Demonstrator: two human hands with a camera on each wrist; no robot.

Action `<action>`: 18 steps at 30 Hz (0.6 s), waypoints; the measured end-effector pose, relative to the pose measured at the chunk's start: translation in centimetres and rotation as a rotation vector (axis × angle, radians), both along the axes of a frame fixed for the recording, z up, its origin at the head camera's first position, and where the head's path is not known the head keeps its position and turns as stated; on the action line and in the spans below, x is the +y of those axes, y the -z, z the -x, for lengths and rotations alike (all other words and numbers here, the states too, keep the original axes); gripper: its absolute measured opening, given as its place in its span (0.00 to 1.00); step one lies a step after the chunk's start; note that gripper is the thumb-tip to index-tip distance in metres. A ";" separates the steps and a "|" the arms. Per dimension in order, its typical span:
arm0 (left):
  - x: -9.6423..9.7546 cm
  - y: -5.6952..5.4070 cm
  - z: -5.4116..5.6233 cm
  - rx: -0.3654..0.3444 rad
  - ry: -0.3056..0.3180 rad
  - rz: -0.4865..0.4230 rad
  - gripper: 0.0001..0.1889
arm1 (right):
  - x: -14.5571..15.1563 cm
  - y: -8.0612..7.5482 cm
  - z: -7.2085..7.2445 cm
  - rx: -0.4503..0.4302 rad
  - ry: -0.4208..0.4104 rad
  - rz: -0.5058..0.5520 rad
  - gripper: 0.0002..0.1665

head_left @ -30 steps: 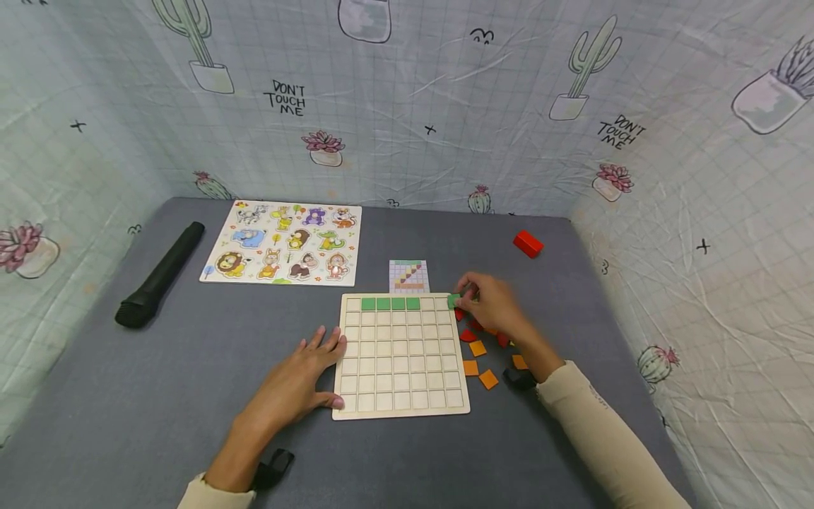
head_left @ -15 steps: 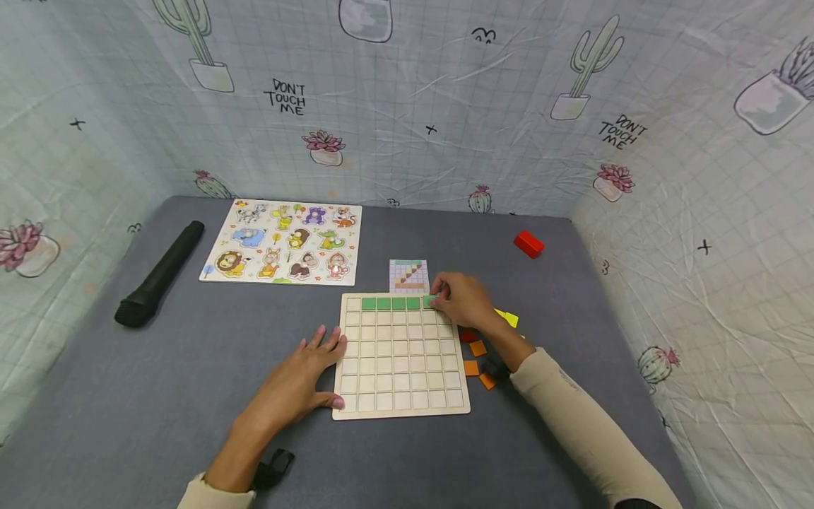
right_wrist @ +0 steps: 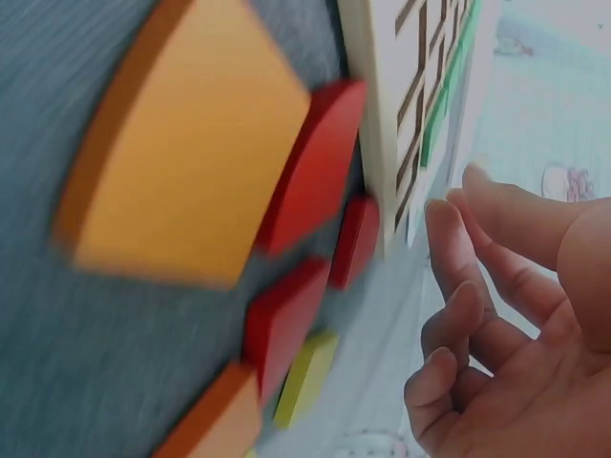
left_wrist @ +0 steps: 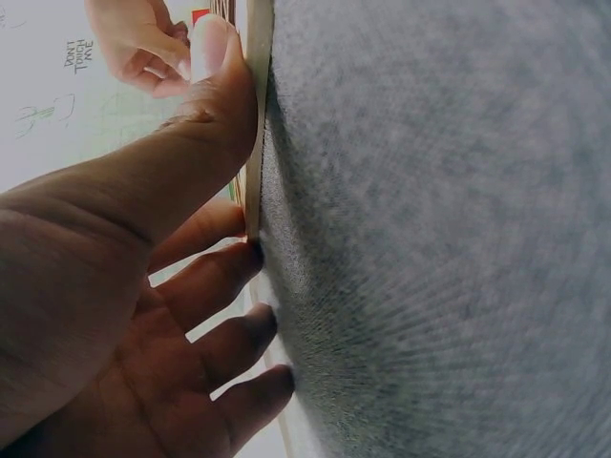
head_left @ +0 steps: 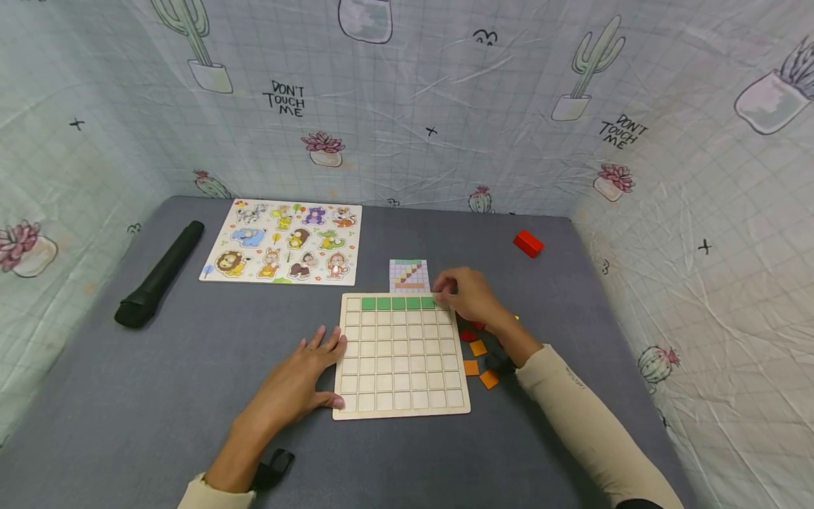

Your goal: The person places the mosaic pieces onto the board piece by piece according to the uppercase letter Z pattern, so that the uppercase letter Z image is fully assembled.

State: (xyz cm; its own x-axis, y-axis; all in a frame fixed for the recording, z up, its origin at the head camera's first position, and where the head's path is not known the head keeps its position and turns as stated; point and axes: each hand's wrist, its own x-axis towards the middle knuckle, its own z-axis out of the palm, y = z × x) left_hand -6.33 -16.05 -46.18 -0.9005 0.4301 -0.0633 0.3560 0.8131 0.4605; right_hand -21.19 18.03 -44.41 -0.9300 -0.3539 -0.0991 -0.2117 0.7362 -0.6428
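A pale wooden grid board (head_left: 400, 360) lies flat on the table, with several green square tiles (head_left: 398, 303) side by side in its top row. My left hand (head_left: 294, 382) rests against the board's left edge, fingers spread, thumb (left_wrist: 215, 86) on the rim. Over the top right corner hovers my right hand (head_left: 472, 295), beside the last green tile. In the right wrist view, thumb and index finger (right_wrist: 449, 234) stand a little apart with nothing between them; the other fingers are loosely bent. A small printed pattern card (head_left: 409, 275) lies just behind the board.
Loose orange tiles (head_left: 470, 367), red pieces (head_left: 468, 336) and a yellow piece (right_wrist: 305, 380) lie right of the board, partly under my right forearm. A red block (head_left: 528, 244) is at the back right. An animal puzzle board (head_left: 286, 242) and a black microphone (head_left: 162, 276) lie left.
My right hand carried a green tile leftward from the board's right edge into the top row and let go of it, then drew slightly back right. The left hand stayed still.
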 end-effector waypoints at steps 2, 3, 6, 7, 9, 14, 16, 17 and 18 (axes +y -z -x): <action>0.0 0.0 0.0 -0.001 0.001 -0.001 0.57 | 0.8 -0.1 0.0 0.012 0.004 -0.002 0.03; 0.0 0.0 0.0 -0.001 0.001 -0.002 0.57 | 1.2 -0.1 0.0 0.011 0.005 -0.004 0.03; 0.0 -0.1 0.0 0.000 0.003 0.001 0.57 | 2.2 -0.3 -0.3 -0.006 0.019 -0.025 0.04; 0.0 -0.1 0.0 0.000 0.004 0.002 0.57 | 2.5 -0.3 -0.4 -0.013 0.025 -0.034 0.05; 0.1 -0.2 0.0 0.002 0.004 0.005 0.57 | 2.9 -0.3 -0.7 -0.032 0.035 -0.065 0.08; 0.1 -0.3 -0.1 0.004 -0.002 0.004 0.57 | 3.5 -0.3 -1.2 -0.069 0.033 -0.130 0.13; 0.1 -0.3 -0.1 0.005 -0.003 0.004 0.57 | 3.6 -0.2 -1.3 -0.075 0.030 -0.142 0.13; 0.1 -0.3 -0.1 0.005 -0.002 0.006 0.57 | 3.7 -0.2 -1.3 -0.075 0.029 -0.143 0.13; 0.1 -0.3 -0.1 0.004 -0.001 0.007 0.57 | 3.9 -0.1 -1.4 -0.076 0.029 -0.139 0.13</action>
